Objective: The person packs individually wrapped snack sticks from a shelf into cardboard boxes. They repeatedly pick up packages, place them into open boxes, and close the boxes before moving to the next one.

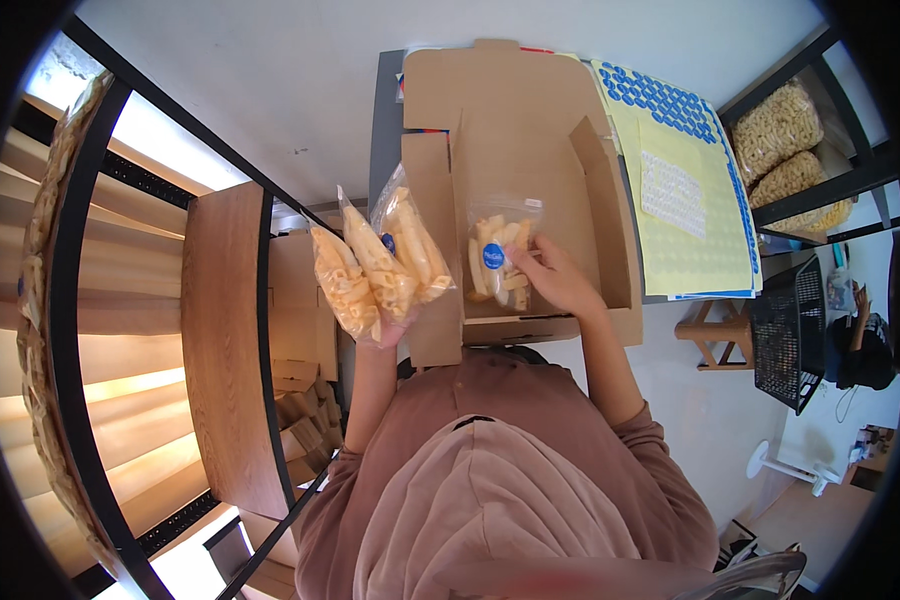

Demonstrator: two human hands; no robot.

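Observation:
An open cardboard box point(515, 150) lies on the grey table in front of me, its lid and side flaps folded out. My left hand point(390, 330) holds three clear bags of pale snack sticks point(375, 270) upright left of the box, over its side flap. My right hand point(545, 270) pinches a fourth, smaller bag with a round blue label point(493, 235) inside the box, thumb on its front. The fingers of my left hand are mostly hidden behind the bags.
Yellow and blue sticker sheets point(685, 265) lie right of the box. Black-framed shelving point(90, 300) with a wooden board point(225, 340) stands left, stacked cartons point(300, 410) beside it. Bulk snack bags point(775, 125) sit on a right rack, above a black crate point(785, 330). Another person point(860, 355) is at far right.

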